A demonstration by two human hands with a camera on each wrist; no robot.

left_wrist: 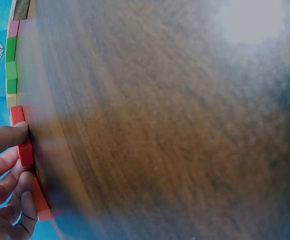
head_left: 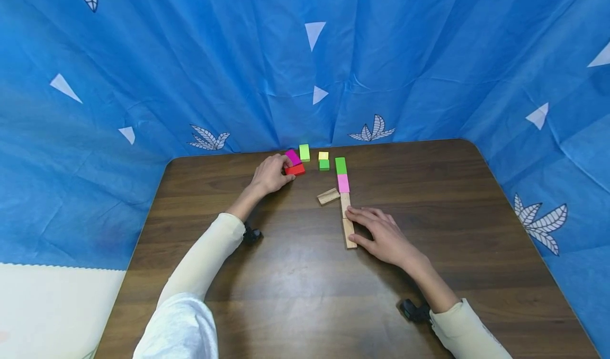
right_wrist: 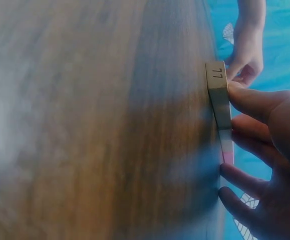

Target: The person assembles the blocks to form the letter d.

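In the head view, the left hand is curved narrow about two blocks near the far edge of the table: its thumb meets the near side of the red block, and its fingers reach the magenta block, which lies at the red one's 12 o'clock. How firmly it grips, I cannot tell. From that hand, a light green block sits toward 2 o'clock, and a yellow block with a small green block at its 6 o'clock lies near 3 o'clock. The right hand, with the left hand off at its 10 o'clock, has its thumb and fingers spread fairly wide along a row, touching it. Running nearly from 12 to 6 o'clock, the row goes bright green block, pink block, far wooden block, near wooden block. Another loose wooden block lies slanted between 9 and 10 o'clock of the far wooden block, one end close against the row. The right wrist view shows dark marks, perhaps "77", on the near wooden block's end. Beyond the table's 12 o'clock edge hangs a blue curtain with white triangles and leaves.
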